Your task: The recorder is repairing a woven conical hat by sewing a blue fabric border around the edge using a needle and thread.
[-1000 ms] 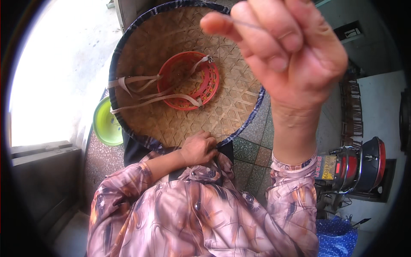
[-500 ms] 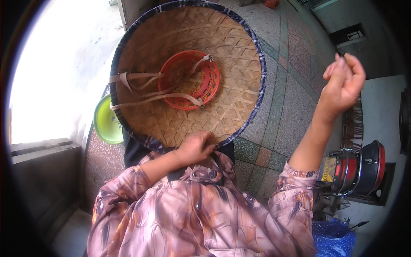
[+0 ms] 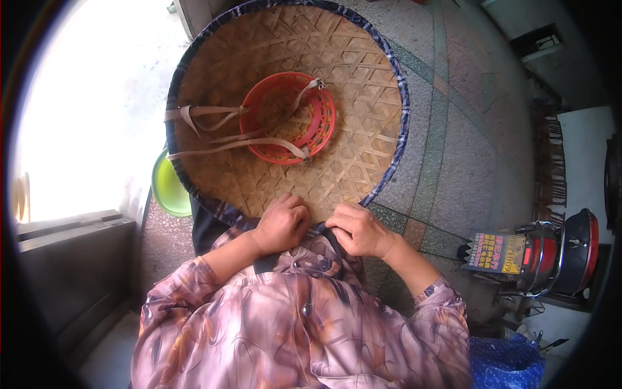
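Observation:
A large round woven bamboo basket leans against my lap, its open side facing up. Dark blue patterned cloth wraps its rim. At the near edge, my left hand is closed on this rim. Just to the right, my right hand also rests at the near rim, its fingers pinched together. Whatever is in that pinch is too small or hidden to make out. Inside the bamboo basket sits a small red plastic basket, and pale fabric straps run from it to the left rim.
A green basin stands on the floor at the left, partly behind the bamboo basket. At the right is a vehicle's rear with a red light and a yellow plate. A blue dotted bag lies at lower right, on the speckled floor.
My right hand has come down from far out at the upper right to the near rim, beside my left hand. My left hand stays at the rim. The view has shifted slightly.

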A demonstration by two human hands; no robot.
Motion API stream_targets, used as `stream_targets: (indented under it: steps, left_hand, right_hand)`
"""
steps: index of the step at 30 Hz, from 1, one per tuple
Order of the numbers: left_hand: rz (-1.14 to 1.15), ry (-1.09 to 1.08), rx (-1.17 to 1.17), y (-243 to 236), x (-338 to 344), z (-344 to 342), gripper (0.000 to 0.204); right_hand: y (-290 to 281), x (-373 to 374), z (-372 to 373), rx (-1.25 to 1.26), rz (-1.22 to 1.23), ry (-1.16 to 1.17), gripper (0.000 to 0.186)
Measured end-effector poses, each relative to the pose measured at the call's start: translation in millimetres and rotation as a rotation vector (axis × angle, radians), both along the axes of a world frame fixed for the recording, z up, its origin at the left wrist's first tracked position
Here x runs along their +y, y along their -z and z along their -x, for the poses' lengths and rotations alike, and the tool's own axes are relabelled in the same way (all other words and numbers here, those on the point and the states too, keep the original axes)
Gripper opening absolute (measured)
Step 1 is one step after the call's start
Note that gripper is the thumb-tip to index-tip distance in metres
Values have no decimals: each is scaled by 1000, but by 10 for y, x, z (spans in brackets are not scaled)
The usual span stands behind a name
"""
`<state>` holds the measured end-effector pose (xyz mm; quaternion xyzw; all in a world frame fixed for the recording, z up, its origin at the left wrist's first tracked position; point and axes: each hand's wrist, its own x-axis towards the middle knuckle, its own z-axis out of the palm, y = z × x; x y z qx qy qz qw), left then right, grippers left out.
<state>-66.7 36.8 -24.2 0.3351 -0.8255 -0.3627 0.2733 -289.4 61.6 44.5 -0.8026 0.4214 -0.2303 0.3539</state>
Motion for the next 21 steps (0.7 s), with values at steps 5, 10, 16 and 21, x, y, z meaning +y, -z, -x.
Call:
stream_targets:
  steps: [5, 10, 16, 21]
  left_hand:
    - [41, -43, 6, -33, -37, 19, 10]
    - [421, 194, 190, -326, -65, -127, 20]
    - [274, 271, -48, -211, -29, -78, 31]
    - [82, 123, -76, -131, -19, -34, 31]
  right_hand:
    - [146, -86, -15, 183, 228, -119, 4]
    - [172, -82, -35, 221, 280, -15, 5]
    - [91, -131, -63, 362, 263, 45, 5]
    - [87, -158, -19, 352, 222, 2, 7]
